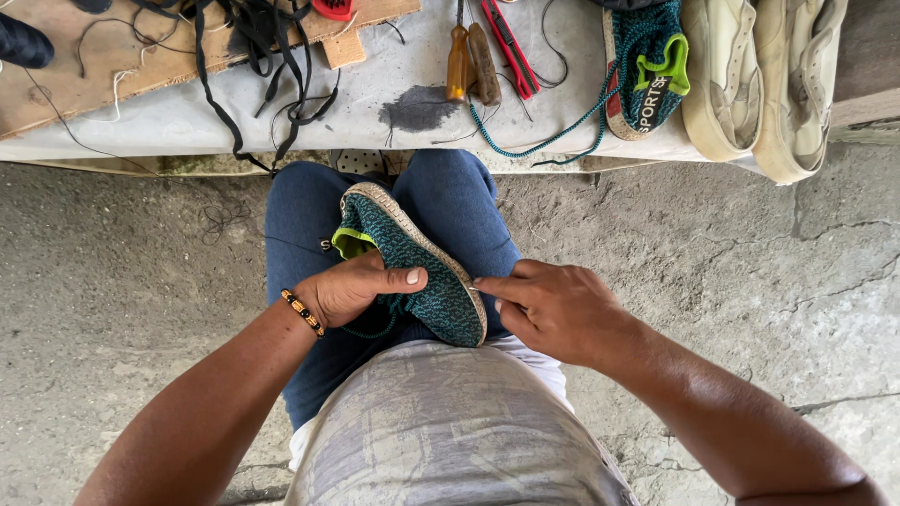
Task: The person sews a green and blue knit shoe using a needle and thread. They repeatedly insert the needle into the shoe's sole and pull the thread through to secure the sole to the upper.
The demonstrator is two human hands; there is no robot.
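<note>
The teal shoe [412,267] lies on the lap, below the worktop [394,103]. Left hand [352,289] grips its upper; right hand [553,307], fingers curled, touches its sole edge.

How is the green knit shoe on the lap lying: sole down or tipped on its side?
Tipped on its side: the green knit shoe shows its pale sole edge facing right, gripped by the left hand; right hand touches the sole.

1. Green knit shoe [422,272]: inner side hidden behind left hand [352,290].
2. Right hand [558,309]: fingertips tucked behind sole, unseen.
3. Pale shoes [764,75] on desk [394,103]: cropped by top edge.
</note>
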